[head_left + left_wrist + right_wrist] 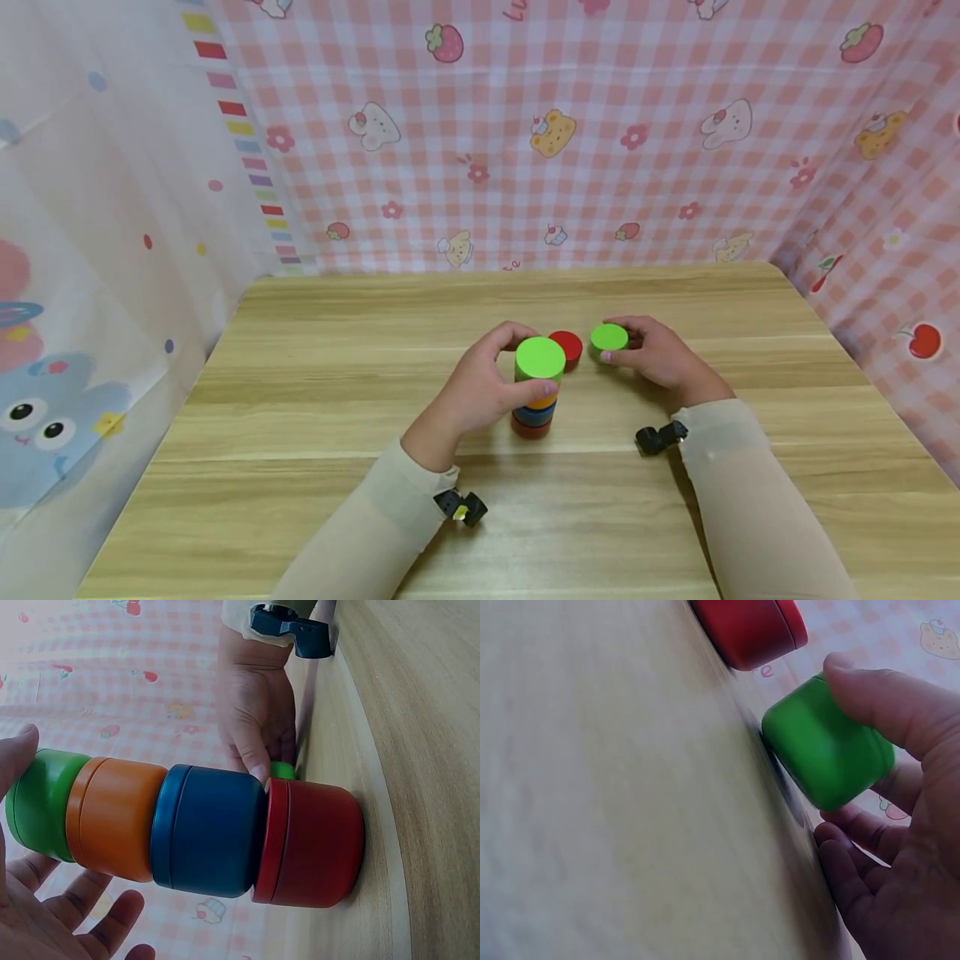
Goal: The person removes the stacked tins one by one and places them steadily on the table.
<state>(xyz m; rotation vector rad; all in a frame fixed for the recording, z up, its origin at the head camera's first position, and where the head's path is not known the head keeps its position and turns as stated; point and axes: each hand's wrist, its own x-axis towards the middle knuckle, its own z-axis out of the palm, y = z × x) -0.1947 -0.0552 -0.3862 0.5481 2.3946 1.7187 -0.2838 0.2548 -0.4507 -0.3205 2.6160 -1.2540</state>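
A stack of small round lidded tins stands upright on the table. From the top come a green tin (49, 801), an orange tin (120, 817), a blue tin (210, 831) and a red tin (319, 844) at the bottom. My left hand (487, 383) grips the green tin at the top, thumb on the near side and fingers behind. To the right, my right hand (656, 354) pinches a second green tin (829, 742), which tilts close over the table in the right wrist view. Between the hands stands another red tin (567, 348), partly hidden behind the stack.
The wooden table (337, 367) reaches back to a pink checked cloth (480, 150). A white patterned cloth (120, 208) hangs along the left side. A black wrist camera (461, 507) sits on the left sleeve, with another black camera (660, 437) on the right.
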